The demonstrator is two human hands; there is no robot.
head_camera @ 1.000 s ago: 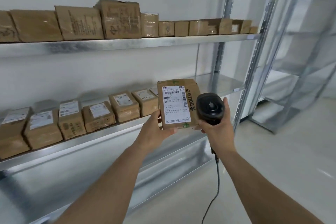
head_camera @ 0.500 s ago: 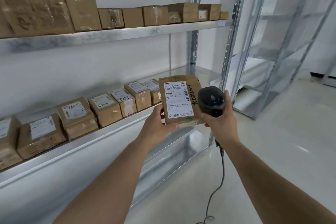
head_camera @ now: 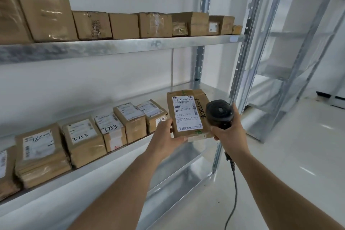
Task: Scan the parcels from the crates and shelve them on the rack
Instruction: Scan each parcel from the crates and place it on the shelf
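**Parcel held up before the rack, scanner alongside**

While both arms reach forward, the left hand (head_camera: 164,136) grips a brown parcel (head_camera: 188,115) at its lower left corner, thumb on the front face and fingers curled behind. That parcel stands upright in the air, its white label (head_camera: 187,113) facing the camera, in front of the right end of the middle shelf (head_camera: 89,166) and not resting on it. Printed text "516 K20-00 094" is legible at the label's top edge.

Right hand (head_camera: 228,133): fingers wrapped round the handle of a black scanner (head_camera: 219,113), whose head sits just beside the parcel's right edge. A black cable (head_camera: 232,188) hangs from the handle toward the floor (head_camera: 280,183).

Middle shelf: a row of labelled parcels (head_camera: 82,140) lies along it from the left edge up to just beside the held parcel; handwritten "3753" shows on two of them. The right end of the shelf is bare metal.

Upper shelf (head_camera: 115,47): a row of brown boxes (head_camera: 123,26) stands side by side, running to the right upright of the rack (head_camera: 240,58).

A second metal rack (head_camera: 291,65) stands farther right, against the white wall.
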